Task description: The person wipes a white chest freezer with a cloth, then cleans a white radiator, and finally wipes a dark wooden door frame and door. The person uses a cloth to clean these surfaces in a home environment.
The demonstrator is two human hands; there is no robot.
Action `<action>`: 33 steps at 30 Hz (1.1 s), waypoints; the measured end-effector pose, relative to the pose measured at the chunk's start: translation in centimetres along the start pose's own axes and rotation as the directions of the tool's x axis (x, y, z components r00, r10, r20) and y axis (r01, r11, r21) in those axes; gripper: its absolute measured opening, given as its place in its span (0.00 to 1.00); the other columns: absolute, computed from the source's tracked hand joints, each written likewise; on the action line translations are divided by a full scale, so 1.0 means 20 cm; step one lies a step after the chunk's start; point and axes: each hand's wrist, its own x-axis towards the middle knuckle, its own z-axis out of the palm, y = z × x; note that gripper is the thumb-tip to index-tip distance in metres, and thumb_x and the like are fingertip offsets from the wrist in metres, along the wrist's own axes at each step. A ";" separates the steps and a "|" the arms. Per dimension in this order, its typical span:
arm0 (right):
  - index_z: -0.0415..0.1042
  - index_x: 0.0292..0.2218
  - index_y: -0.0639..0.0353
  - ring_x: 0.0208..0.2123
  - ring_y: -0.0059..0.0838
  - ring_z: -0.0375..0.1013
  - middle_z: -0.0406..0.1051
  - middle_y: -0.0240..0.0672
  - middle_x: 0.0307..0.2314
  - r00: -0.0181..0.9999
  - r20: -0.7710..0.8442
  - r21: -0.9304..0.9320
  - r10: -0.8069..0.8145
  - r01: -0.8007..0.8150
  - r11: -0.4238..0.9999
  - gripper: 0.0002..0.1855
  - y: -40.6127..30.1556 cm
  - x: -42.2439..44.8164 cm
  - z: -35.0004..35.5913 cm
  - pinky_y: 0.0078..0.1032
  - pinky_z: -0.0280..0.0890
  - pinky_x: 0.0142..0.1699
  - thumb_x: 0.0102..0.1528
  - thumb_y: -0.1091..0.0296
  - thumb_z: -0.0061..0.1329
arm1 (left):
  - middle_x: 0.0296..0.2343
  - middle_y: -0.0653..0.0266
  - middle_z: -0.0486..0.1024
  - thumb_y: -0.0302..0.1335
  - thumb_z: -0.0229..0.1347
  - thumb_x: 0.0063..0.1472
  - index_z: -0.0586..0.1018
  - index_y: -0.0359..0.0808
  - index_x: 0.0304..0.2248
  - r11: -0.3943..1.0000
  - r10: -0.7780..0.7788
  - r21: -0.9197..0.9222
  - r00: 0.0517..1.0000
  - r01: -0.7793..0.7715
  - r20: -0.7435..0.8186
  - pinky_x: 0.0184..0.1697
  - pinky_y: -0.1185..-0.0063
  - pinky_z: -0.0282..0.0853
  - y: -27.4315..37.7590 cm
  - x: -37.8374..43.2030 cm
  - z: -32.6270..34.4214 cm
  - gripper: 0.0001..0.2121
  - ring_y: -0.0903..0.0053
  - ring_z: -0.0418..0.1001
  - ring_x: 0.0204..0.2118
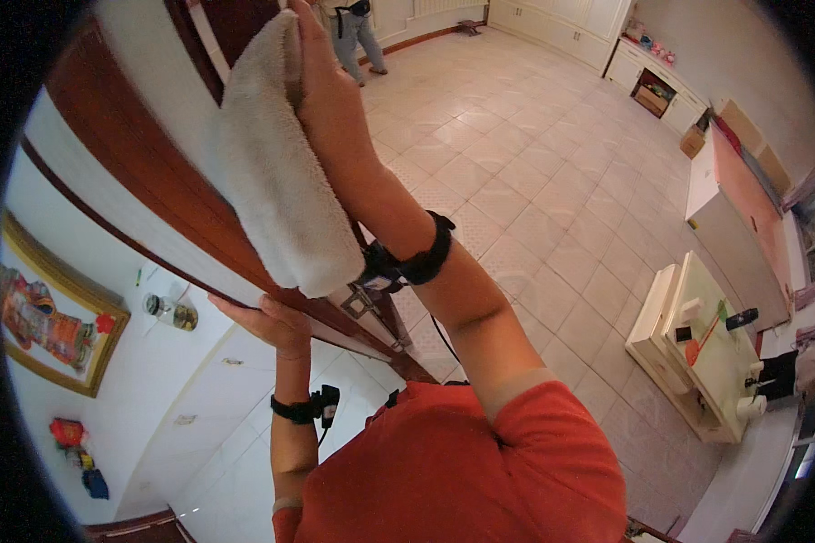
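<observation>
My right hand (329,102) is raised at the top centre, its fingers on a folded whitish terry cloth (278,170). The cloth lies along a tall brown-and-white wooden door or door frame (156,176); its far fingertips are hidden. Lower down, my left hand (272,326) touches the panel's lower edge, thumb on the near side and fingers stretched along the edge; how firmly it grips cannot be told. A metal latch or lock plate (360,305) shows on the wood just below the cloth. Both wrists wear black straps with small devices and cables.
Another person (356,34) stands at the top. White drawers (210,387) with a glass jar (170,312) on top and a gold-framed picture (102,346) are at left. A glass-topped table (710,346) and a white cabinet (740,224) stand at right on the tiled floor (550,203).
</observation>
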 end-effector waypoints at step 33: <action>0.55 0.61 0.61 0.58 0.48 0.59 0.55 0.47 0.59 0.990 -0.136 -0.232 -0.032 -0.001 0.973 0.27 -0.03 -0.09 0.11 0.38 0.56 0.60 0.62 0.66 0.41 | 0.59 0.43 0.51 0.35 0.53 0.62 0.45 0.23 0.61 0.991 0.135 0.021 0.990 -0.136 0.026 0.64 0.66 0.44 0.00 0.05 0.00 0.38 0.57 0.52 0.62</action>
